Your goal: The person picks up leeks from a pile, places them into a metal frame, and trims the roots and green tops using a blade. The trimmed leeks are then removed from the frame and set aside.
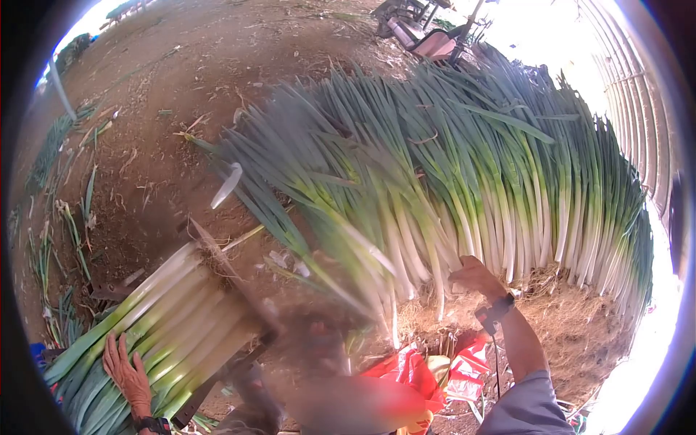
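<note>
Bare soil [159, 94] strewn with loose leaves and root scraps fills the upper left of the frame, with more cut leaves [75, 239] along the left edge. A pale, blade-shaped object [228, 185] shows left of centre, too blurred to name. At the top, right of centre, is a pinkish seat-like thing [435, 46]; a ribbed structure [638, 94] curves down the right edge. Red plastic bags [413, 373] lie at the bottom centre, just below the root ends of the large row, and a blurred patch hides what is left of them. A flat, slanting board [235, 268] stands across the root ends of the smaller bunch, between it and the large row.

The large row of leeks [471, 167] runs from the centre to the right edge, roots downward and leaves upward; its left part leans toward the upper left. The smaller bunch of leeks [181, 312] lies at the lower left, its long axis diagonal: roots toward the upper right, leaves toward the lower left.

The left hand [129, 373] lies palm down on that bunch's green part, fingers slightly spread. The right hand [478, 279] is at the lower stalks of the large row, fingers bent; whether they pinch a stalk, I cannot tell.
</note>
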`<state>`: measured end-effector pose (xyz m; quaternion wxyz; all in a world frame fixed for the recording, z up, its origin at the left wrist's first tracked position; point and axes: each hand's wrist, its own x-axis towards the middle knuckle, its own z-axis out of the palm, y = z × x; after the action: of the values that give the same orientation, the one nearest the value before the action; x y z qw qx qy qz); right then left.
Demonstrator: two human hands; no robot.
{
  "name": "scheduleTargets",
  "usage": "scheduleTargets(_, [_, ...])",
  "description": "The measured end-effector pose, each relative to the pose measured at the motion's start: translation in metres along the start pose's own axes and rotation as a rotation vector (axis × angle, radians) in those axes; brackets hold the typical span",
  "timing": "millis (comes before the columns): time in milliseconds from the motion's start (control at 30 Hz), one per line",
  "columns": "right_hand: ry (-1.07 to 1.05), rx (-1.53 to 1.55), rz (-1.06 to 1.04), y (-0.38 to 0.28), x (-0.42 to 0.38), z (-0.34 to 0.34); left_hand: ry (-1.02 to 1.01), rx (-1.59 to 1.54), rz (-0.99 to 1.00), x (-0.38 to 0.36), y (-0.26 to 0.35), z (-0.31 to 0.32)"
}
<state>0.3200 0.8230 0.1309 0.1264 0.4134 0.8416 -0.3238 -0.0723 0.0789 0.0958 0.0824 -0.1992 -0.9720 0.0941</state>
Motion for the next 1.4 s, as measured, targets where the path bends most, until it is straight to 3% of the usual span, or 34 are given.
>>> scheduleTargets(167, [-0.007,0.152,-0.157,-0.032,-0.02,0.004,0.017,-0.007,0.013,-0.001,-0.002,0.002])
scheduleTargets(267, [0.073,0.209,-0.021,-0.008,0.009,0.043,0.026,-0.011,0.009,-0.001,-0.003,0.005])
scheduleTargets(333, [0.073,0.225,0.119,-0.032,0.01,0.06,0.028,-0.019,0.005,-0.001,-0.006,0.011])
scheduleTargets(567, [0.237,0.207,-0.142,-0.022,0.023,0.121,0.052,-0.043,-0.005,-0.003,0.004,0.0])
scheduleTargets(733, [0.222,0.345,-0.175,-0.02,0.022,0.116,0.035,-0.112,0.005,0.004,0.012,-0.021])
scheduleTargets(800, [0.152,0.406,-0.034,-0.038,0.014,0.103,0.065,-0.151,0.023,0.003,0.013,-0.021])
scheduleTargets(900, [0.12,0.503,0.007,-0.069,-0.004,0.086,0.065,-0.193,0.025,0.002,0.012,-0.025])
scheduleTargets(1000, [0.178,0.559,-0.117,-0.071,-0.022,0.083,0.002,-0.274,-0.003,0.008,0.015,-0.038])
scheduleTargets(1033, [0.189,0.45,-0.164,-0.074,-0.033,0.079,-0.027,-0.301,-0.016,0.011,0.012,-0.042])
scheduleTargets(1133, [0.118,0.463,-0.116,-0.101,-0.074,0.072,0.024,-0.509,-0.06,0.019,-0.002,-0.024])
scheduleTargets(1267, [0.09,0.457,-0.143,-0.101,-0.12,0.08,-0.156,-0.981,-0.075,0.058,0.066,-0.108])
scheduleTargets(1333, [-0.03,0.74,0.025,-0.13,-0.14,0.073,-0.187,-1.103,0.087,0.074,0.111,-0.146])
scheduleTargets(1400, [-0.036,0.894,0.061,-0.152,-0.167,0.07,-0.269,-1.206,0.227,0.08,0.164,-0.193])
